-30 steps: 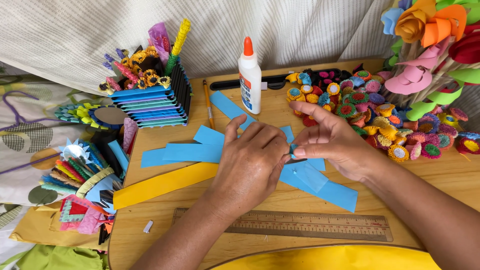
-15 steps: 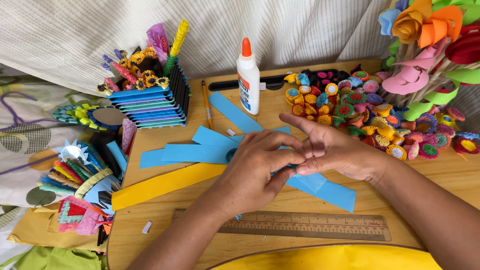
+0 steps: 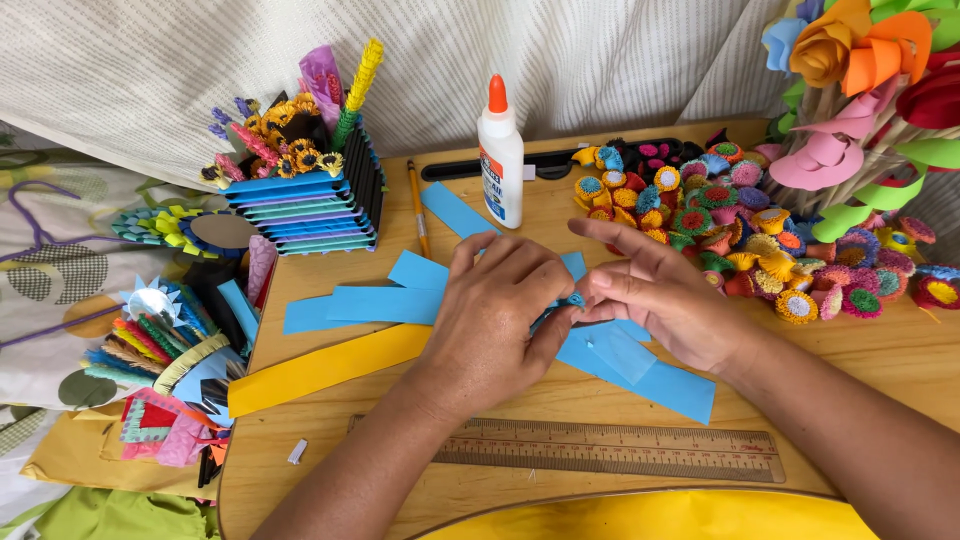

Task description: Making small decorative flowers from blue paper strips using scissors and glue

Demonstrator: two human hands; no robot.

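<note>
My left hand (image 3: pixel 497 315) and my right hand (image 3: pixel 652 296) meet over the middle of a wooden board (image 3: pixel 330 460). Between their fingertips they pinch a small rolled piece of blue paper (image 3: pixel 570 301). Most of that piece is hidden by my fingers. Under and around my hands lie several blue paper strips (image 3: pixel 370 303), and one wide blue strip (image 3: pixel 650 372) runs down to the right. A long yellow strip (image 3: pixel 320 368) lies to the left of my left wrist.
A white glue bottle (image 3: pixel 501 155) with an orange cap stands behind my hands beside a pencil (image 3: pixel 417 208). Several small rolled paper flowers (image 3: pixel 760 235) lie at the right, a paper box of flowers (image 3: pixel 300 200) at back left. A wooden ruler (image 3: pixel 620 448) lies near me.
My hands have closed in on each other; the right fingers, spread wide before, now curl toward the left fingertips over the small blue piece.
</note>
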